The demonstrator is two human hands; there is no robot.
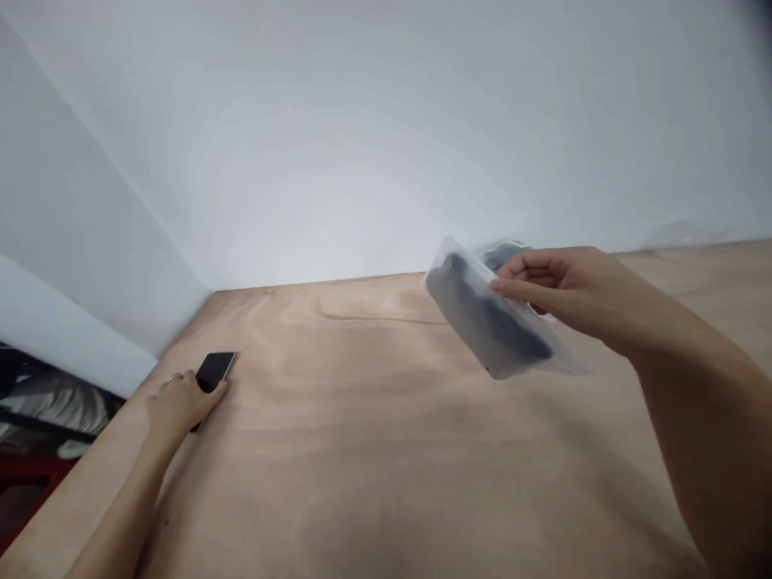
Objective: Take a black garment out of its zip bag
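On the left side of the wooden table, my left hand [178, 400] is closed around a black smartphone [215, 370], which lies at the table's surface. A ring shows on one finger. My right hand [558, 280] pinches a translucent plastic bag [464, 310] between thumb and fingers, above the table toward the wall. Something dark lies inside the bag; its kind is blurred by the film. Behind the bag, partly hidden by my right hand, is another dark item [505, 256] in clear wrapping.
The wooden table [338, 450] meets a white wall [362, 145] along its back edge. Clear plastic film [684, 234] lies at the back right. Past the table's left edge are a red object [27, 490] and a dark rack with whitish bundles [60, 402].
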